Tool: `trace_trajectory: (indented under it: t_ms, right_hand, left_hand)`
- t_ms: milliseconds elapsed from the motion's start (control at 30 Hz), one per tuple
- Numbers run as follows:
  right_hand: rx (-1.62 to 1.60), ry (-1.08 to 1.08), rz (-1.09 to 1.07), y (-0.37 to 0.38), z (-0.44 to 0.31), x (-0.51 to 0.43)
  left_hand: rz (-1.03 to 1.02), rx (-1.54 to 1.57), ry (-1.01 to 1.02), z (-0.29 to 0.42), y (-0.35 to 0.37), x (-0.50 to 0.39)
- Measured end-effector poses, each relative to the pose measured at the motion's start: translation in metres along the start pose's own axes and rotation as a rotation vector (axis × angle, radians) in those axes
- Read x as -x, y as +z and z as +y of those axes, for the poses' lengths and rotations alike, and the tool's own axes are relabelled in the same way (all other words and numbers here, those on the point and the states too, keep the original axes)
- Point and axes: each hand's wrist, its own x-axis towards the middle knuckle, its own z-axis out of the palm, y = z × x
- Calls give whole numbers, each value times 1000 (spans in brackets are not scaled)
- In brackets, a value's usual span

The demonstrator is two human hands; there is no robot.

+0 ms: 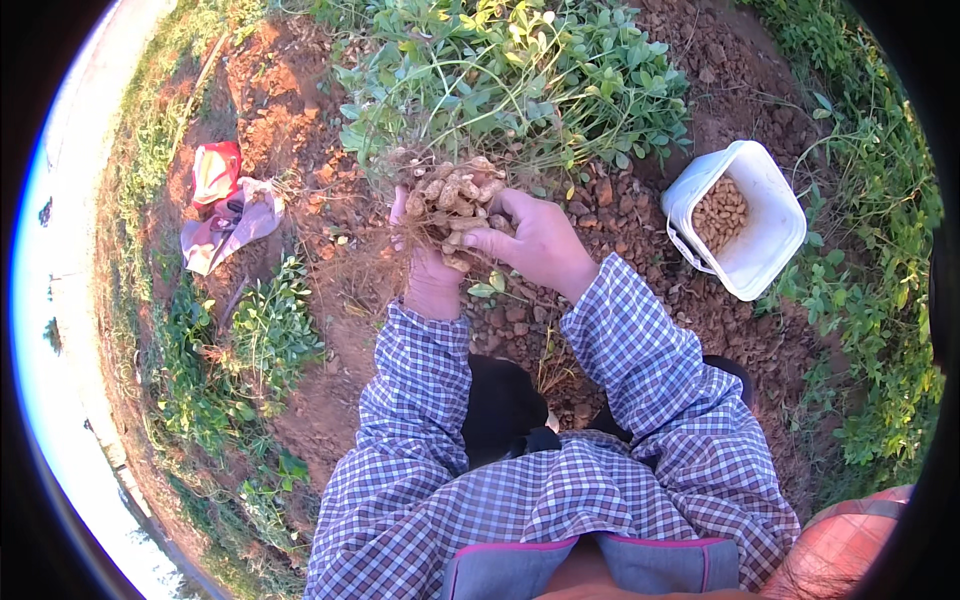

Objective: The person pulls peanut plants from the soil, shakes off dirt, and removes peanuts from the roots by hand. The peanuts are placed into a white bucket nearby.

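Note:
A thick cluster of unshelled peanuts, still on their thin roots, is between my two hands. My left hand cups the cluster from the left and below, with its fingers partly hidden behind roots and pods. From the right, my right hand grips pods at the cluster's edge, thumb in front. Leafy green peanut plants spread just beyond the pods; where their stems join this cluster is hard to make out. To the right stands a white plastic bucket with loose peanuts inside.
Reddish, cloddy soil lies beneath my hands. On the left are a red bag and a pale purple cloth. Uprooted-looking greenery lies at lower left. Dense leafy plants line the right side, behind the bucket.

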Motion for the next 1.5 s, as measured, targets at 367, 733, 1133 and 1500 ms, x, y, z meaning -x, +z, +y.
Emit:
trace_trajectory:
  t_ms: [367,733,1133,1500]
  right_hand:
    - [-266,210,-2,-6,2,1]
    - [-756,335,-78,-26,5,5]
    - [585,404,645,-204,141,79]
    - [-1517,594,-42,39,47,-1]
  left_hand:
    - [-9,84,-18,-12,8,-7]
    - [-291,18,45,-17,2,-16]
    - [-236,177,180,-8,-5,-14]
    - [-141,24,16,-7,-42,-3]
